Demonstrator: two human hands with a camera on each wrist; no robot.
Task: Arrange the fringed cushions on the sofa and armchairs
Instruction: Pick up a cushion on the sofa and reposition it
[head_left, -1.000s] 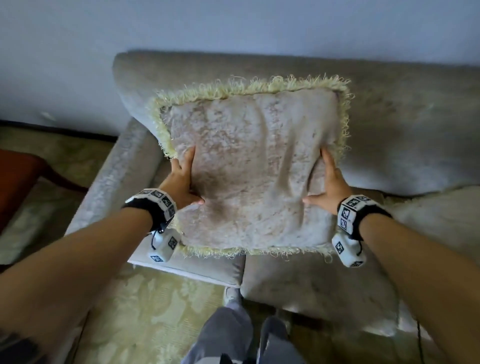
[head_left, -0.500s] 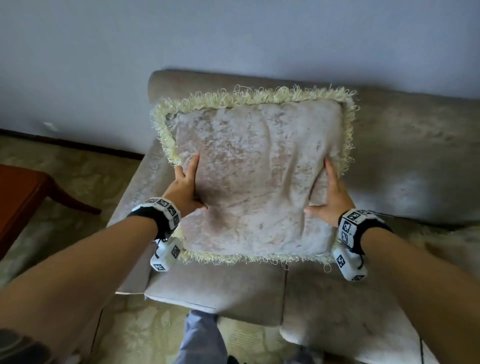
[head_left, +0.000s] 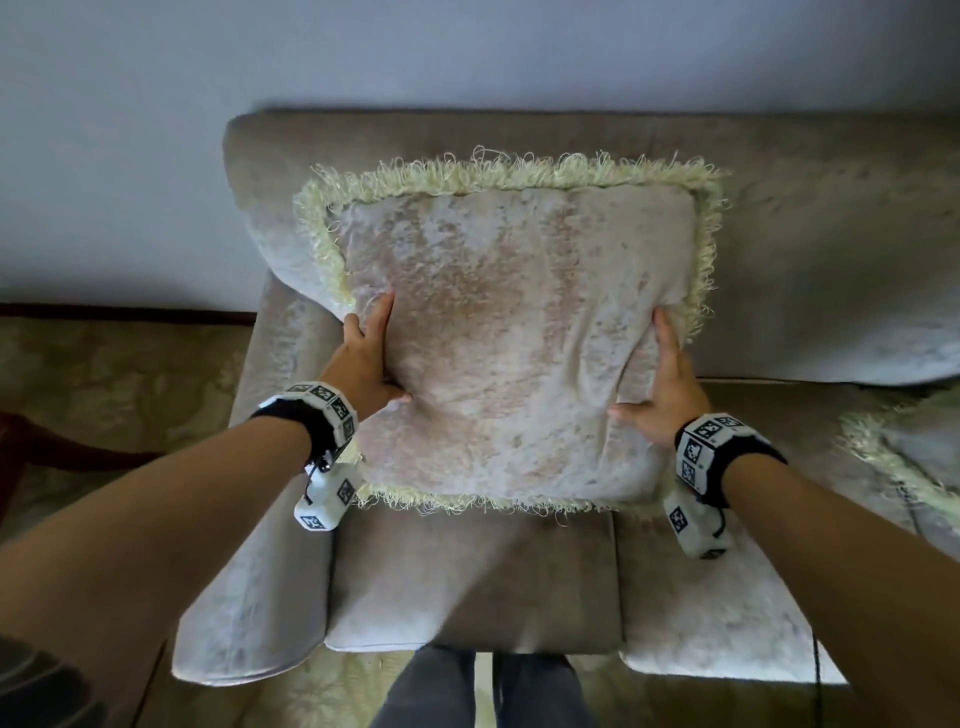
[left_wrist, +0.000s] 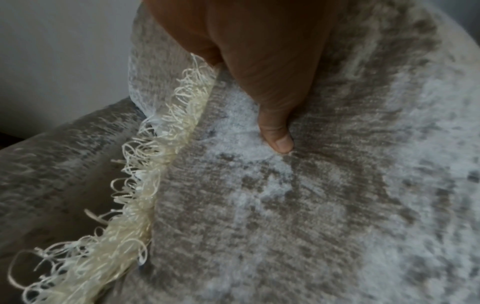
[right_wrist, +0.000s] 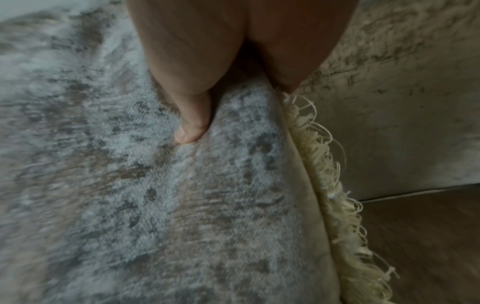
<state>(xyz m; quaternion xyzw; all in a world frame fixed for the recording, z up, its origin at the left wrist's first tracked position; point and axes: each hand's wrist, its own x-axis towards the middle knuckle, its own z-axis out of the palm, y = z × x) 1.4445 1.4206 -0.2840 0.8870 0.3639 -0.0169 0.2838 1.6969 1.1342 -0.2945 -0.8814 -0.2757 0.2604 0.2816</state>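
2 hands held 1 fringed cushion (head_left: 514, 343) upright against the sofa (head_left: 831, 249) backrest at its left end. The left hand (head_left: 363, 358) gripped the cushion's left edge, the right hand (head_left: 662, 387) its right edge, thumbs on the front. A 2nd fringed cushion (head_left: 904, 457) lay at the seat's right edge.

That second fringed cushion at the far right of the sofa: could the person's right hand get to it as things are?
Probably not yet. The right hand grips the side of the cushion both hands hold against the sofa. Once it lets go, nothing blocks the way to the second cushion.
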